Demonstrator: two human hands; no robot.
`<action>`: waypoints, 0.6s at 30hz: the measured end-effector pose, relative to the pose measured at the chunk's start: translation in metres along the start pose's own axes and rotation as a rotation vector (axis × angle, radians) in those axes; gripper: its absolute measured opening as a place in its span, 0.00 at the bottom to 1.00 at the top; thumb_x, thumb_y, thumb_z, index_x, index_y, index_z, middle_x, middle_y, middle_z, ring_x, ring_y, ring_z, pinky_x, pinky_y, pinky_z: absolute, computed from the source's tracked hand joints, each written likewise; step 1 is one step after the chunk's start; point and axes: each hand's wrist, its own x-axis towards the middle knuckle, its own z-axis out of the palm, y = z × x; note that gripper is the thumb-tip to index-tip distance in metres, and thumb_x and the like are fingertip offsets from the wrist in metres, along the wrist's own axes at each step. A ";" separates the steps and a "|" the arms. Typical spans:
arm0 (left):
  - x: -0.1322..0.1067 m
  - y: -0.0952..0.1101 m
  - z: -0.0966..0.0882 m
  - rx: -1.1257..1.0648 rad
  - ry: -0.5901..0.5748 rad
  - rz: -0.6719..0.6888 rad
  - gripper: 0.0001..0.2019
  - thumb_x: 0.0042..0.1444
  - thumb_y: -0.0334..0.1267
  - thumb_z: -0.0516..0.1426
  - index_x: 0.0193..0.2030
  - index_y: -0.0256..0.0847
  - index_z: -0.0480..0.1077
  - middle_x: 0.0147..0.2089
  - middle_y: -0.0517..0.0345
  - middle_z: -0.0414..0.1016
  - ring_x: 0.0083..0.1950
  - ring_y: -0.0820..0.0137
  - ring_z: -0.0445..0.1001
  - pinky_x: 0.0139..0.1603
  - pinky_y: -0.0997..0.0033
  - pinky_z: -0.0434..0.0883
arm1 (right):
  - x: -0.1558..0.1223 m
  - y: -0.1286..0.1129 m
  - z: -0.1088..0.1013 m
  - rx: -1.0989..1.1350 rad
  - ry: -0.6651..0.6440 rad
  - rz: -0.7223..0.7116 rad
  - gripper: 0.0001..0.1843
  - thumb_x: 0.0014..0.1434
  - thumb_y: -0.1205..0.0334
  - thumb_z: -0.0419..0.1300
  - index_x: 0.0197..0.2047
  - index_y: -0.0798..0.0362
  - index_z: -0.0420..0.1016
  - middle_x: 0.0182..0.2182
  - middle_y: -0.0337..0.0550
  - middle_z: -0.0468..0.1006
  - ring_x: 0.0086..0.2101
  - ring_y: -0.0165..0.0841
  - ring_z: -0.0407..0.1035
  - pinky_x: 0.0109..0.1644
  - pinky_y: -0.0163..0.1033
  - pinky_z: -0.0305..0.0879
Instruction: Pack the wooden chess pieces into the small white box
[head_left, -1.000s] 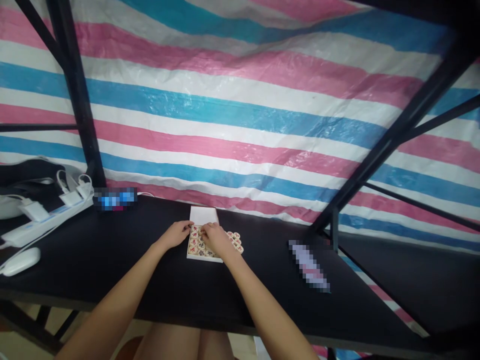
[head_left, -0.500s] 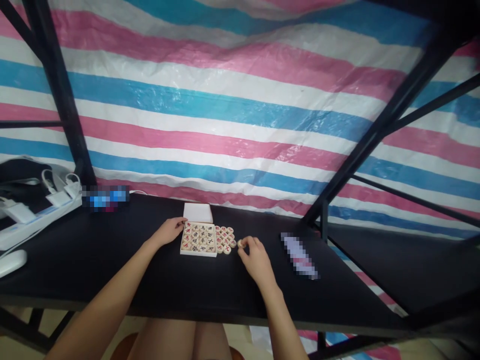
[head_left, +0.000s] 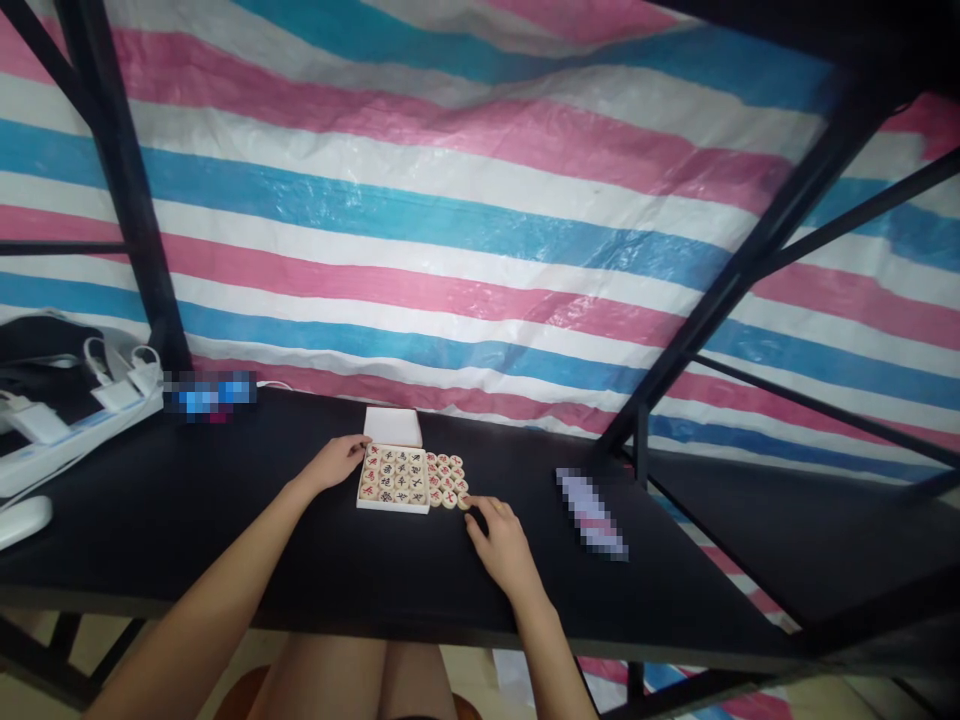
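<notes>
A shallow white box holds rows of round Chinese chess pieces with red and black characters. Its white lid part lies flat at the far side. My left hand has its fingertips closed at the box's far left corner. To the right of the box, several red-marked pieces stand in close rows on the table. My right hand pinches one Chinese chess piece at the near right corner of those rows, its fingertips partly covering it.
A blurred light-coloured object lies on the black table to the right. At the left are a white power strip with plugs, a white mouse and a blurred blue object. Black metal posts and striped sheeting enclose the back.
My right hand has moved left and nearer to me, bringing its piece from apart on the right to the near right corner of the rows. My left hand stays at the box.
</notes>
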 end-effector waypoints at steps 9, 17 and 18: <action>0.001 -0.001 0.001 -0.007 -0.015 -0.003 0.18 0.56 0.37 0.49 0.49 0.40 0.73 0.39 0.54 0.80 0.37 0.65 0.76 0.41 0.71 0.68 | 0.001 -0.009 -0.001 0.030 0.171 0.058 0.12 0.60 0.63 0.50 0.43 0.53 0.70 0.40 0.49 0.74 0.41 0.41 0.67 0.47 0.47 0.63; 0.002 -0.005 0.003 -0.011 -0.012 -0.014 0.18 0.57 0.36 0.48 0.50 0.40 0.72 0.41 0.52 0.80 0.38 0.65 0.76 0.41 0.71 0.68 | 0.068 -0.086 0.022 -0.030 -0.092 -0.291 0.22 0.58 0.75 0.48 0.53 0.51 0.69 0.46 0.48 0.72 0.46 0.39 0.64 0.51 0.42 0.61; 0.002 -0.006 0.003 -0.011 -0.011 -0.014 0.18 0.57 0.36 0.48 0.50 0.40 0.72 0.41 0.52 0.80 0.38 0.65 0.76 0.41 0.71 0.68 | 0.079 -0.093 0.027 -0.075 -0.141 -0.340 0.26 0.56 0.77 0.48 0.55 0.50 0.67 0.48 0.48 0.71 0.46 0.39 0.64 0.51 0.42 0.60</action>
